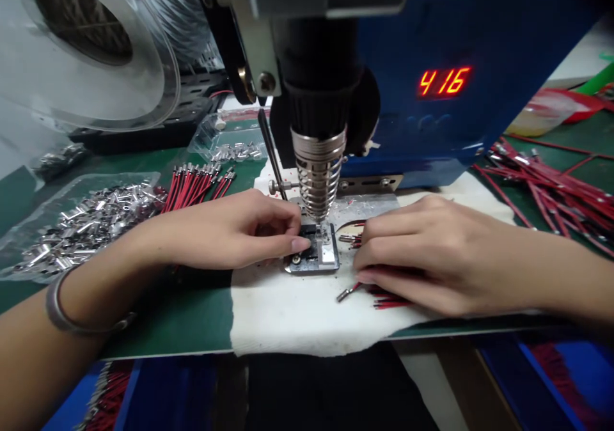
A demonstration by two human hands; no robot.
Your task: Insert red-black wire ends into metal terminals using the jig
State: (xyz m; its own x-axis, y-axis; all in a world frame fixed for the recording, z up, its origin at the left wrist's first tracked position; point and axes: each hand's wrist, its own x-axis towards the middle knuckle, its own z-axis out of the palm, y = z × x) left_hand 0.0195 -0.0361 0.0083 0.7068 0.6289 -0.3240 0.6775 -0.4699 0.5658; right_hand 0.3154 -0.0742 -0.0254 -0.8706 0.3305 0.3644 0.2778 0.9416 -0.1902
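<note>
My left hand (268, 229) is closed at the left side of a small metal fixture (326, 261), thumb against curled fingers; whatever they hold is hidden. Directly above the fixture, a soldering iron (319, 156) with a spring-like metal guard points straight down. On the right, my right hand (422, 252) is closed over thin red wires (391, 303), some showing at its fingertips and others below the palm. One wire with a silver metal end (343, 295) sticks out by the thumb. A white cloth (307, 316) lies beneath the fixture and both hands.
A blue machine (432, 124) with a lit "416" display stands behind. At left are a plastic bag of metal terminals (96, 220), a bundle of capped red wires (194, 185) and a clear spool (91, 41). More red wires (556, 188) lie at right.
</note>
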